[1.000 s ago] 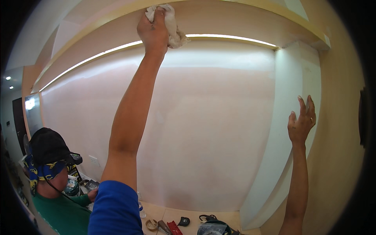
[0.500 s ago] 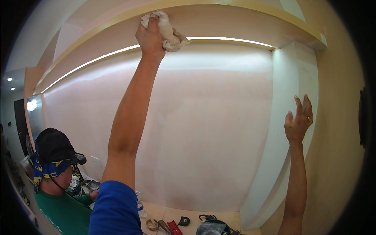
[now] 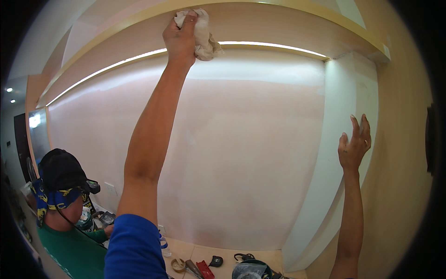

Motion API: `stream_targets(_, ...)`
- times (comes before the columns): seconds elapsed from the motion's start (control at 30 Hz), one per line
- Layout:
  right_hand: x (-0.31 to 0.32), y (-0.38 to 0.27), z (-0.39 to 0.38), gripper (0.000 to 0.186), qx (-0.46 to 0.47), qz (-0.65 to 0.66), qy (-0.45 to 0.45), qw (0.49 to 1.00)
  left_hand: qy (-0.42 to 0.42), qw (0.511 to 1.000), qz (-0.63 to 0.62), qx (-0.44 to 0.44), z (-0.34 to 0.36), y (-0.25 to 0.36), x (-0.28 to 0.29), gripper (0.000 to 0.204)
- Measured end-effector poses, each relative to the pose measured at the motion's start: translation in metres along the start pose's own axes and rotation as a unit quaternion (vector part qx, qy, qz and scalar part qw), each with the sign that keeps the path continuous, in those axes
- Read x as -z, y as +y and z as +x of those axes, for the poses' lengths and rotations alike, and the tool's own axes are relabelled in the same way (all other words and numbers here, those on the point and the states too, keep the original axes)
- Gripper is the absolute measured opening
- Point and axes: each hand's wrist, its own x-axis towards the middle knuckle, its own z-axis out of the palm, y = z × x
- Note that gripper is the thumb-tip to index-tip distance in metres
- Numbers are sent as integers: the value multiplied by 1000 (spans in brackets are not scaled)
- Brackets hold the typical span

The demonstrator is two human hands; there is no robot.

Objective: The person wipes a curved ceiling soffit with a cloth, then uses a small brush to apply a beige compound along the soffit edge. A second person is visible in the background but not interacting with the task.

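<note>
Gripping a crumpled pale cloth overhead, your left hand has its fingers closed into the bunched fabric, the thumb pressed along it. The cloth is up against the underside of the overhead board, beside the glowing light strip, with a loose fold hanging by the strip's line. Whether that fold touches the strip cannot be told from this view.

Your right hand holds nothing visible. Its fingers are spread and slightly bent in front of the white column; contact with the column cannot be confirmed.

Risks noted, as judgement. The hanging fold could catch on the strip or its edge if your left hand shifts toward the wall. A slack grip could let the cloth drop, since your arm is stretched high and may tire. Your right hand, if it bears weight, could slip or mark the column's pale face.

Below, a brown tape roll, a black tape measure and a red tool lie on the ledge; a misplaced knee or elbow could knock them. A co-worker in a green top is at your lower left, exposed to anything falling that way.
</note>
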Motion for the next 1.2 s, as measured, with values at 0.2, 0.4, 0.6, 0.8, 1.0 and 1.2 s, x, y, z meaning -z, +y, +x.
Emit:
stream_targets(0.2,0,0,0,68,-4,-3,1,1000,6,999,-32,-1,1,-2,-4,18)
stream_targets(0.4,0,-2,3,67,-4,13,0,1000,59,997,21,51,1,-47,27,22)
stream_targets(0.6,2,0,0,66,-6,16,-2,1000,4,999,46,-17,4,-30,15,25)
stream_targets(0.8,4,0,0,66,-5,9,-3,1000,57,998,-23,31,-3,-24,-5,23)
stream_targets(1.0,2,-2,5,66,-3,25,-3,1000,27,998,20,48,-2,-56,14,20)
stream_targets(1.2,2,1,-2,66,-4,22,-3,1000,41,999,-25,-12,-3,-24,-6,16)
